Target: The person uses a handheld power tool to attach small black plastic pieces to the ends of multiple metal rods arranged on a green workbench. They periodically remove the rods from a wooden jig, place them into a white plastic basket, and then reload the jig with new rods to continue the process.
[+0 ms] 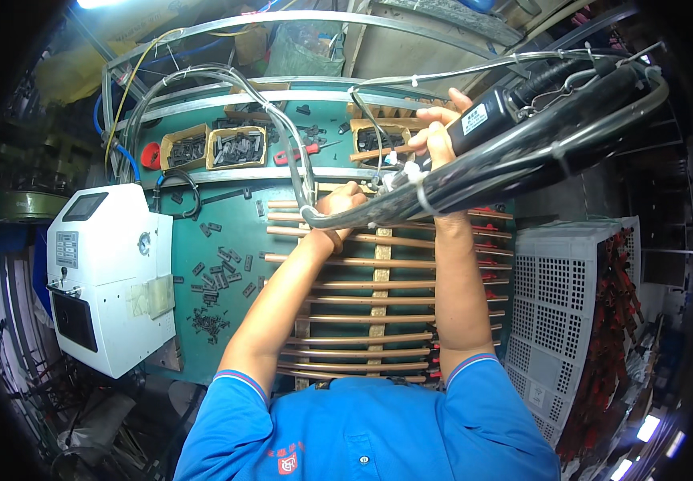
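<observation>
My right hand (438, 138) is wrapped around the front of a black powered screwdriver (486, 120) with a pale label, hung with thick black cables. Part of the palm is hidden behind the tool. My left hand (341, 202) is closed, knuckles up, at the far end of a row of copper-brown bars (346, 263). Cables cross in front of it, and whatever its fingers grip is hidden. The bars lie side by side across pale slotted strips (380, 276), with red parts (486, 247) at their right ends. The tool's tip sits near the left fingers, partly covered by cables.
Loose black parts (220, 276) and small screws (208, 324) lie on the green table. A white machine (110, 276) stands left. Behind are cartons of black parts (236, 147) and a red-handled screwdriver (297, 154). A grey perforated crate (547, 321) stands right.
</observation>
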Demonstrator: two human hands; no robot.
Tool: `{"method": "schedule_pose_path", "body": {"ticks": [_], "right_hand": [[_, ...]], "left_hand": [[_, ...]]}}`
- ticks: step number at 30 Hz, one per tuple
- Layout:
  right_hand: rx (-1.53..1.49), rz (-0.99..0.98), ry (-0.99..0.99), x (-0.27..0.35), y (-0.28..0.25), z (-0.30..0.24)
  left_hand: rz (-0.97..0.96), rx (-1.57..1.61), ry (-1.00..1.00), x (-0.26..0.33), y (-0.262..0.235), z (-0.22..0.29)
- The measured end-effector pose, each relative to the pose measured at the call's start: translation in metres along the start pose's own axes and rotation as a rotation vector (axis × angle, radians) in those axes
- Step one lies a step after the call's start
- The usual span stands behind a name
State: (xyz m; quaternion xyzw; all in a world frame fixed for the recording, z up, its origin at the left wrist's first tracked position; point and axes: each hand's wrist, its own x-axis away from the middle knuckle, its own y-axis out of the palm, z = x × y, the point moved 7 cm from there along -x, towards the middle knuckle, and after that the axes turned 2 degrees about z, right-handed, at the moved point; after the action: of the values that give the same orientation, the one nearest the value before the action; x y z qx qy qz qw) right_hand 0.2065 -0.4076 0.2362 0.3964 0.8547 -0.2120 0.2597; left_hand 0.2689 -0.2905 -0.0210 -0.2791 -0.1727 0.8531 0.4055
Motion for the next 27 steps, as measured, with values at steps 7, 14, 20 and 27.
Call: {"method": "schedule_pose_path", "body": {"ticks": [7,14,20,27], "right_hand": [[-0.376,0.137,0.181,0.009,0.009,-0.022],[-0.296,0.128,0.173,0.009,0.007,-0.028],[-0.156,0.171,0.041,0.013,0.002,-0.001],[-0.337,0.07,0.153,0.017,0.006,-0.002]], "left_hand": [[-0.024,0.175,-0.078,-0.004,-0.022,0.019],[-0.025,0.174,-0.059,-0.006,-0.024,0.028],[-0.013,0.125,-0.018,-0.007,-0.019,0.02],[-0.014,0.164,-0.036,-0.009,-0.02,0.02]]}}
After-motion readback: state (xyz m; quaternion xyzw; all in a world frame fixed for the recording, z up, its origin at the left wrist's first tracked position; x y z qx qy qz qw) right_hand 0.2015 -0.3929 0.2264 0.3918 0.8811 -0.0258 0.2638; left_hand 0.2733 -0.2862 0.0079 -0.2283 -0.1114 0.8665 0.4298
